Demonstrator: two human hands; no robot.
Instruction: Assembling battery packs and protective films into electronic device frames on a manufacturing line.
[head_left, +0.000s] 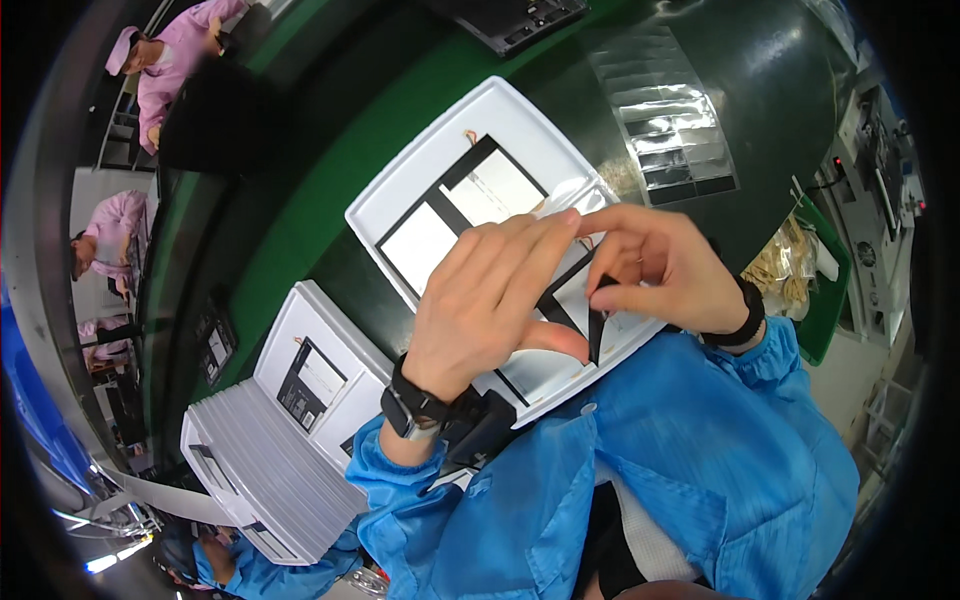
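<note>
My right hand [675, 265] pinches a black strip [597, 338] over the white tray's [497, 103] near side; my left hand [475, 300], thumb spread, seems to grip nothing. An uneven pinch could crease the strip or set it crooked across the flat battery packs [495, 187].

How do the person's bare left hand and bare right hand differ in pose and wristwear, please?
The bare left hand has its fingers outstretched side by side, whereas the bare right hand has bent fingers, its grip closed on a thin black strip. The left hand wears a dark-faced watch at its wrist; the right hand wears a black band. Both are over a white plastic tray and come from shiny blue sleeves.
</note>
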